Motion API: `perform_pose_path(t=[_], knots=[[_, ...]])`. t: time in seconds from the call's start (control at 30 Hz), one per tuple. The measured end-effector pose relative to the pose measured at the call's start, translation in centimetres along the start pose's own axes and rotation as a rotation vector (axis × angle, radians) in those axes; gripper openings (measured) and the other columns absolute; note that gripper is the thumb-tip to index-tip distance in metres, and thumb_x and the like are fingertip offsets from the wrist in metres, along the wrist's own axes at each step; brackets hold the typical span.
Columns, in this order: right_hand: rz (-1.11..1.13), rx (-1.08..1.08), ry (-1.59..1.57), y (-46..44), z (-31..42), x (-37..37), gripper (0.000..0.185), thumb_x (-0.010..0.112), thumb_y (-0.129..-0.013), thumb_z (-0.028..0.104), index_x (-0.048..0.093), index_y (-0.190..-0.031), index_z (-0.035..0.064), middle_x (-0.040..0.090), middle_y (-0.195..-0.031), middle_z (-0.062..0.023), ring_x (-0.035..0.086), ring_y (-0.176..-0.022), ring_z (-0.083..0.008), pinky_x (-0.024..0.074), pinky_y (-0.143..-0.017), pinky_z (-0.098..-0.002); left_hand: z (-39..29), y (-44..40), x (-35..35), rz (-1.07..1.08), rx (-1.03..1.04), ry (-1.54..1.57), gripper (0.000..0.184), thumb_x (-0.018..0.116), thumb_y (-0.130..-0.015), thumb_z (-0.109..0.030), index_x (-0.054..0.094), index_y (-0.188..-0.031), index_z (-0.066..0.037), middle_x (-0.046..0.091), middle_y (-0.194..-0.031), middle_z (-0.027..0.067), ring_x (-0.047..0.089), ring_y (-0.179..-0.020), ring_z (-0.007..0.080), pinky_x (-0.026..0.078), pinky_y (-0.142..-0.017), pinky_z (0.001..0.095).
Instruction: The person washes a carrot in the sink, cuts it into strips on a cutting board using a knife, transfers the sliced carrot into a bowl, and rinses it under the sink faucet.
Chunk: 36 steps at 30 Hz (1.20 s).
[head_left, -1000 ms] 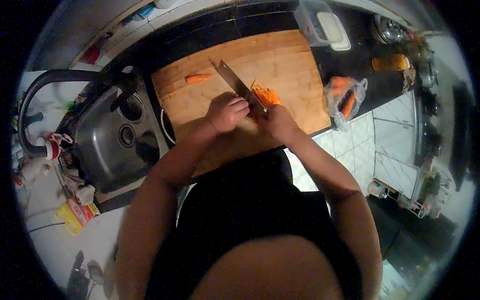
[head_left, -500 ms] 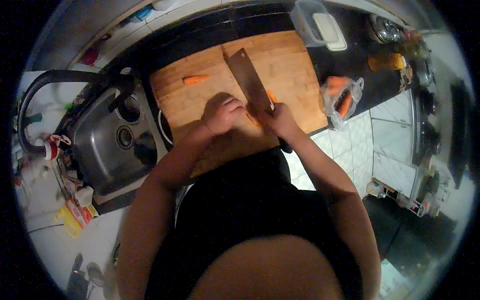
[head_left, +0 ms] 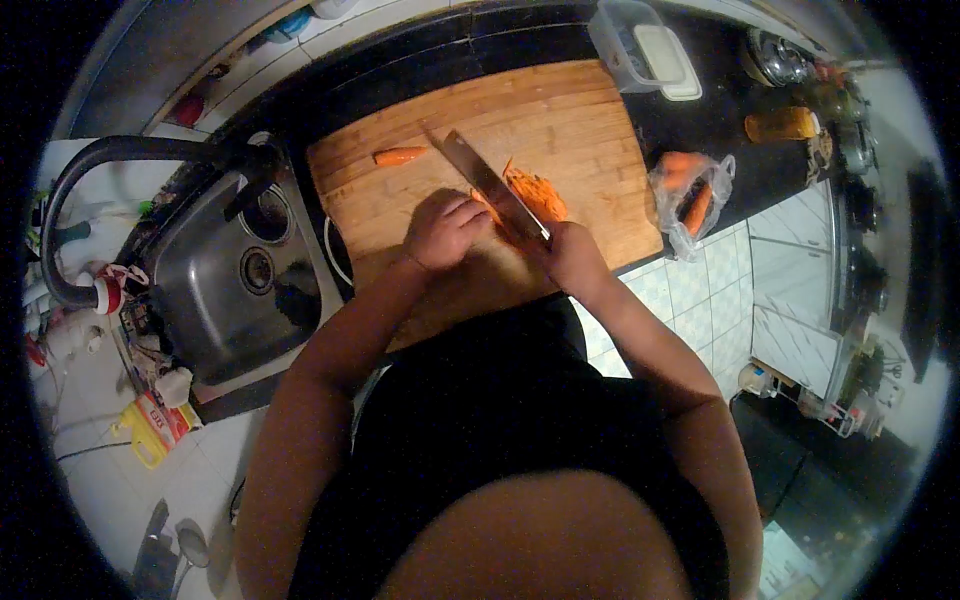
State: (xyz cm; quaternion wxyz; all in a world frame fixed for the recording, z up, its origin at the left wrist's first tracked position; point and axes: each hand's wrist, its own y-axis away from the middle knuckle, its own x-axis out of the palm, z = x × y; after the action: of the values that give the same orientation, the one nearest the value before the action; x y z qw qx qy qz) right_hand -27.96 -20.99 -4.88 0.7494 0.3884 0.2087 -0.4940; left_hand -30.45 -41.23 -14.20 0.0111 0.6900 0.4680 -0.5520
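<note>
A wide cleaver (head_left: 487,180) slants across the wooden cutting board (head_left: 400,205), its handle wrapped in my right hand (head_left: 577,258). Just right of the blade lies a pile of shredded carrot (head_left: 538,194). My left hand (head_left: 447,233) rests on the board left of the blade, its fingers bent and pressed together over carrot that is mostly hidden beneath them. A separate carrot piece (head_left: 399,156) lies near the board's upper left.
A steel sink (head_left: 215,300) with a black faucet (head_left: 130,152) is at the left. Right of the board are a plastic bag with carrots (head_left: 692,205), a clear container (head_left: 628,50), its lid (head_left: 668,62) and an amber bottle (head_left: 780,124).
The cleaver was raised and shifted right half a second ago, and is now lower, back beside my left fingers. The shredded pile shows more fully. My left hand has barely moved.
</note>
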Motion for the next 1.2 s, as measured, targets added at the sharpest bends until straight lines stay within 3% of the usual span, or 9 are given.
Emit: perform_pose_path(t=[0.23, 0.43, 0.6, 0.73, 0.83, 0.97, 1.07, 1.17, 1.2], knots=[[0.147, 0.016, 0.256, -0.7, 1.0, -1.2, 0.024, 0.061, -0.071, 0.023, 0.060, -0.075, 0.0000, 0.058, -0.070, -0.0214, 0.057, -0.069, -0.0361, 0.0451, -0.061, -0.0414, 0.2, 0.6, 0.9, -0.087, 0.003, -0.022, 0.010, 0.064, -0.067, -0.013, 0.065, -0.076, -0.011, 0.062, -0.084, 0.0036, 0.057, -0.075, 0.0222, 0.047, -0.063, 0.0342], [0.251, 0.076, 0.218, -2.0, 1.4, -0.5, 0.024, 0.057, -0.075, 0.024, 0.063, -0.082, 0.0020, 0.060, -0.077, -0.0214, 0.059, -0.077, -0.0356, 0.0471, -0.071, -0.0407, 0.4, 0.7, 1.0, -0.116, 0.058, -0.035, 0.009, 0.065, -0.065, -0.014, 0.064, -0.073, -0.010, 0.061, -0.083, 0.0034, 0.057, -0.075, 0.0223, 0.048, -0.061, 0.0347], [-0.078, -0.153, 0.016, -2.7, 0.3, 1.6, 0.027, 0.059, -0.075, 0.025, 0.062, -0.082, -0.0006, 0.060, -0.072, -0.0210, 0.060, -0.074, -0.0359, 0.0476, -0.068, -0.0397, 0.1, 0.2, 0.6, -0.114, 0.059, -0.053, 0.011, 0.066, -0.064, -0.016, 0.064, -0.073, -0.010, 0.060, -0.082, 0.0042, 0.056, -0.076, 0.0234, 0.047, -0.064, 0.0352], [-0.062, 0.012, -0.255, -2.3, -2.3, 0.1, 0.021, 0.062, -0.073, 0.018, 0.061, -0.078, -0.0027, 0.059, -0.064, -0.0208, 0.061, -0.064, -0.0316, 0.0471, -0.058, -0.0371, 0.2, -0.2, 0.7, 0.030, 0.034, -0.067, 0.020, 0.067, -0.063, -0.020, 0.063, -0.078, -0.008, 0.058, -0.085, 0.0049, 0.054, -0.079, 0.0244, 0.046, -0.070, 0.0357], [-0.068, 0.089, -0.321, -1.0, -3.0, -1.0, 0.019, 0.059, -0.076, 0.015, 0.057, -0.083, -0.0020, 0.053, -0.052, -0.0089, 0.049, -0.042, -0.0193, 0.0419, -0.045, -0.0342, -1.0, -0.8, 0.1, 0.023, -0.046, -0.062, 0.024, 0.067, -0.064, -0.023, 0.062, -0.081, -0.006, 0.056, -0.086, 0.0058, 0.053, -0.081, 0.0251, 0.045, -0.071, 0.0367], [-0.015, 0.169, -0.170, 0.8, -1.9, -1.5, 0.023, 0.059, -0.074, 0.014, 0.057, -0.088, -0.0041, 0.053, -0.055, -0.0147, 0.053, -0.050, -0.0183, 0.0419, -0.048, -0.0327, -2.0, -0.1, -0.4, -0.043, -0.236, -0.008, 0.024, 0.069, -0.065, -0.023, 0.062, -0.080, -0.006, 0.056, -0.086, 0.0073, 0.053, -0.078, 0.0267, 0.044, -0.070, 0.0383], [0.075, 0.155, -0.134, 1.7, -0.6, -0.8, 0.027, 0.060, -0.074, 0.018, 0.057, -0.089, -0.0042, 0.056, -0.060, -0.0198, 0.055, -0.053, -0.0246, 0.0437, -0.052, -0.0357, -1.6, 1.2, -1.0, 0.001, -0.363, -0.040, 0.020, 0.070, -0.065, -0.019, 0.062, -0.079, -0.007, 0.056, -0.084, 0.0086, 0.054, -0.077, 0.0275, 0.045, -0.069, 0.0379], [0.120, 0.106, -0.116, 2.4, -0.1, 0.3, 0.045, 0.060, -0.076, 0.032, 0.049, -0.113, 0.0090, 0.060, -0.075, -0.0238, 0.059, -0.071, -0.0381, 0.0472, -0.063, -0.0422, -1.3, 1.0, -2.5, -0.123, -0.580, -0.013, 0.017, 0.063, -0.074, -0.025, 0.063, -0.082, -0.010, 0.059, -0.087, 0.0064, 0.057, -0.082, 0.0269, 0.047, -0.069, 0.0355], [0.107, 0.059, -0.120, 2.4, -0.2, 0.6, 0.046, 0.060, -0.076, 0.033, 0.049, -0.113, 0.0087, 0.059, -0.076, -0.0238, 0.059, -0.072, -0.0383, 0.0472, -0.064, -0.0426, -1.2, 1.3, -2.8, -0.214, -0.725, 0.133, 0.015, 0.065, -0.073, -0.022, 0.063, -0.080, -0.009, 0.060, -0.085, 0.0085, 0.056, -0.083, 0.0275, 0.047, -0.069, 0.0328]])
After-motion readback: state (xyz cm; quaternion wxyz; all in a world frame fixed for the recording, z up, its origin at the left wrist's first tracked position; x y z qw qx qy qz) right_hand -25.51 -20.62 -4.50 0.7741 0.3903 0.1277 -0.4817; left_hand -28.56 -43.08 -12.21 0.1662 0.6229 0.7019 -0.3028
